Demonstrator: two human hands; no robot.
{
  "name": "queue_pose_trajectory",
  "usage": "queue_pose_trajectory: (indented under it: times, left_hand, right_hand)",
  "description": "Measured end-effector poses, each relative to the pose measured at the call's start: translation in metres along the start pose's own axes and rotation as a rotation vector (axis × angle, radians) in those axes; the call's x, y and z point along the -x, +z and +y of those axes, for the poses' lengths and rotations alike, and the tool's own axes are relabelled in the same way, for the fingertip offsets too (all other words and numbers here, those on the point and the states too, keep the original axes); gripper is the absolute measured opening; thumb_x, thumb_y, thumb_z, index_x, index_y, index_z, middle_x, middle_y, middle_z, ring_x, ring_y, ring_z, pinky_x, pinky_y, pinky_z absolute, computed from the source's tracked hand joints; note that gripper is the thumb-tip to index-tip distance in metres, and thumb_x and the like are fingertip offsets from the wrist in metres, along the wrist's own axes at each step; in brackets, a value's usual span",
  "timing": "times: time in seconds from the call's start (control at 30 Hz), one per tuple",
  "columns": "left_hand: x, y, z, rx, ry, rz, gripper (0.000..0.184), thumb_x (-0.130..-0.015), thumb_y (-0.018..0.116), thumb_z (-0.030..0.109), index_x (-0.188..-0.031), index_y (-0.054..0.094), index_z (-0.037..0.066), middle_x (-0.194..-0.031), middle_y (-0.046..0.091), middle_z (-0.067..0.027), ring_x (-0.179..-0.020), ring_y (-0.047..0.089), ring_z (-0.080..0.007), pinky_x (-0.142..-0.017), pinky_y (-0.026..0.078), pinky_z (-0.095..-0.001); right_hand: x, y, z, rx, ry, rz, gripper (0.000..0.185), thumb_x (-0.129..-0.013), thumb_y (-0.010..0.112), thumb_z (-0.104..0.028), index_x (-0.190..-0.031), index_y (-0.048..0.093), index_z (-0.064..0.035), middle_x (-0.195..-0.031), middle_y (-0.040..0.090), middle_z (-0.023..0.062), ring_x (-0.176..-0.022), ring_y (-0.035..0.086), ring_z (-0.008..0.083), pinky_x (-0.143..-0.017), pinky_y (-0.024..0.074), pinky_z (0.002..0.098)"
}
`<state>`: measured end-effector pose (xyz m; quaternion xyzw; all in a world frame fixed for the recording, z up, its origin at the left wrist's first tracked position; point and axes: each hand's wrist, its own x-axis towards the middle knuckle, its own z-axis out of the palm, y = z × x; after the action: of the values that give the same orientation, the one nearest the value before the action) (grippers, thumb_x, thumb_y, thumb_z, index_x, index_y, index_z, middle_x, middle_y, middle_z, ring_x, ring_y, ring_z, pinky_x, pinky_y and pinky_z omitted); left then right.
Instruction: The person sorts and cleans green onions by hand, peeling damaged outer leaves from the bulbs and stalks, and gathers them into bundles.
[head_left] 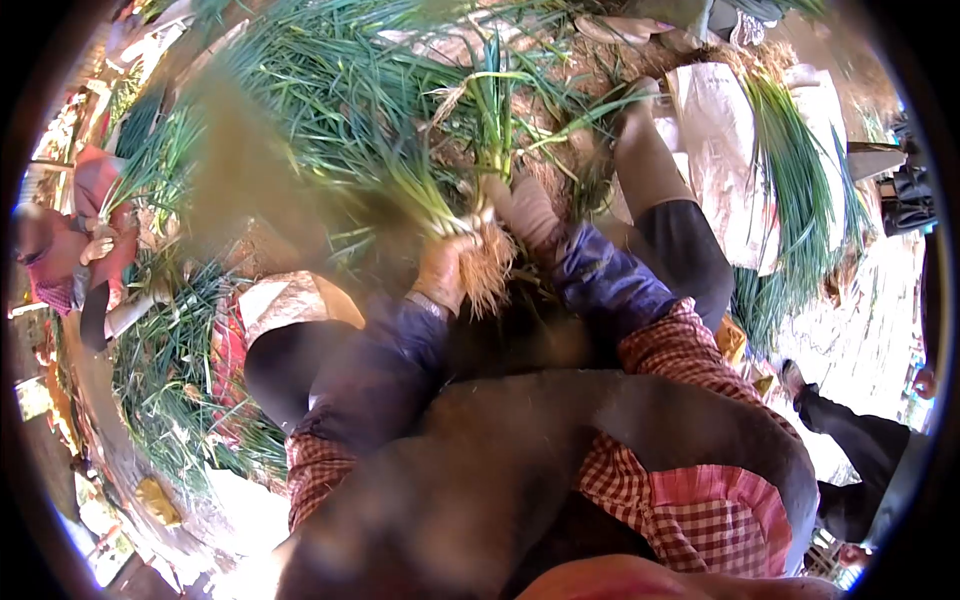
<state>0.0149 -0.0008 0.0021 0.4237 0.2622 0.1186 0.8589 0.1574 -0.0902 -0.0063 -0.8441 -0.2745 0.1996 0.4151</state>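
My left hand (443,272) is wrapped round a bunch of green onions (430,200) at its pale stems, just beside the hanging roots (487,268). The green leaves of the bunch point up and away from me. To its right, my right hand (528,210), which looks gloved, has its fingers closed at the base of more green stalks (493,120), close to the roots. Some stalks there have yellowed, dry leaves. Exactly which stalks each hand holds is partly hidden by the fingers.
Loose green onions (330,90) are heaped ahead and to the left. At the right, a long bunch (790,170) lies over white sacks (710,130). A person in red (100,220) sits at the far left. Another person's dark-clothed leg (850,435) shows at the lower right.
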Motion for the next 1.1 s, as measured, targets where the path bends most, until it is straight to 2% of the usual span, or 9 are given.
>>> queue_pose_trajectory:
  times: [0.07,0.2,0.27,0.47,0.73,0.87,0.9,1.03,1.1]
  left_hand:
    - [0.007,0.003,0.012,-0.033,-0.141,0.142,0.023,-0.072,0.055,-0.004,-0.094,0.064,-0.005,-0.092,0.066,-0.0115,-0.08,0.063,-0.0194,-0.075,0.05,-0.0287]
    - [0.011,0.008,0.005,-0.207,-0.08,0.293,0.023,-0.072,0.059,-0.009,-0.094,0.062,-0.007,-0.088,0.066,-0.0097,-0.079,0.064,-0.0192,-0.069,0.052,-0.0285]
    - [0.009,0.007,-0.001,-0.159,-0.084,0.298,0.022,-0.072,0.058,-0.009,-0.094,0.061,-0.007,-0.088,0.066,-0.0101,-0.078,0.065,-0.0189,-0.068,0.052,-0.0281]
    - [0.022,0.03,0.024,-0.009,-0.129,0.327,0.021,-0.073,0.058,-0.009,-0.094,0.061,-0.008,-0.086,0.066,-0.0101,-0.072,0.064,-0.0173,-0.066,0.052,-0.0282]
    - [0.012,0.011,0.014,0.327,-0.145,0.221,0.024,-0.076,0.051,-0.009,-0.098,0.059,-0.006,-0.089,0.063,-0.0114,-0.073,0.063,-0.0224,-0.07,0.054,-0.034]
    - [-0.001,-0.021,0.004,0.72,-0.401,-0.306,0.022,-0.084,0.047,0.002,-0.104,0.056,-0.003,-0.094,0.062,-0.0147,-0.085,0.063,-0.027,-0.078,0.054,-0.0401]
    - [-0.008,-0.026,-0.006,0.623,-0.304,-0.08,0.023,-0.084,0.046,0.003,-0.106,0.055,-0.002,-0.096,0.062,-0.0151,-0.084,0.063,-0.0275,-0.078,0.054,-0.0416]
    - [-0.013,-0.037,-0.011,0.541,-0.32,0.123,0.027,-0.084,0.045,0.003,-0.11,0.053,0.0,-0.101,0.061,-0.0161,-0.089,0.062,-0.0286,-0.083,0.053,-0.0446]
    - [-0.019,-0.048,-0.02,0.401,-0.318,-0.11,0.029,-0.081,0.047,-0.002,-0.109,0.054,0.001,-0.101,0.061,-0.0151,-0.093,0.061,-0.0274,-0.086,0.051,-0.043]
  right_hand:
    - [-0.003,0.001,-0.004,-0.487,0.259,0.088,0.035,-0.081,0.063,-0.032,-0.09,0.065,0.0018,-0.07,0.063,0.0149,-0.056,0.056,0.0225,-0.051,0.0457,0.0307]
    - [-0.052,0.0,0.06,-0.121,0.493,-0.292,0.034,-0.08,0.061,-0.033,-0.083,0.068,0.0002,-0.073,0.065,0.0138,-0.066,0.061,0.0232,-0.063,0.0498,0.0318]
    - [-0.06,0.01,0.084,0.391,0.243,-0.28,0.038,-0.081,0.058,-0.037,-0.086,0.067,-0.0002,-0.074,0.064,0.0182,-0.068,0.062,0.029,-0.069,0.0497,0.0373]
    - [-0.017,-0.015,0.015,0.482,0.048,-0.066,0.044,-0.083,0.058,-0.043,-0.091,0.067,-0.0008,-0.075,0.065,0.0183,-0.067,0.062,0.0294,-0.067,0.0497,0.0386]
    - [0.015,-0.005,-0.002,-1.035,0.143,-0.585,0.02,-0.087,0.062,-0.022,-0.088,0.068,-0.0032,-0.077,0.068,0.0074,-0.062,0.063,0.0131,-0.054,0.0508,0.0248]
    - [0.031,-0.004,-0.023,-0.457,-0.459,-0.796,0.014,-0.086,0.058,-0.015,-0.089,0.07,-0.0087,-0.082,0.066,0.0045,-0.074,0.062,0.0141,-0.069,0.0489,0.025]
    - [0.032,-0.005,-0.023,-0.46,-0.458,-0.795,0.014,-0.086,0.058,-0.015,-0.089,0.07,-0.0087,-0.082,0.066,0.0045,-0.074,0.062,0.0141,-0.069,0.0489,0.025]
    - [0.04,-0.028,-0.006,-0.044,-0.133,-1.487,0.032,-0.086,0.059,-0.033,-0.106,0.063,-0.0078,-0.087,0.066,0.0095,-0.067,0.063,0.0181,-0.061,0.0521,0.029]
    - [0.022,-0.034,0.035,-0.504,0.172,-1.193,0.046,-0.088,0.055,-0.045,-0.11,0.059,-0.005,-0.083,0.067,0.0104,-0.063,0.063,0.0166,-0.056,0.0523,0.0293]
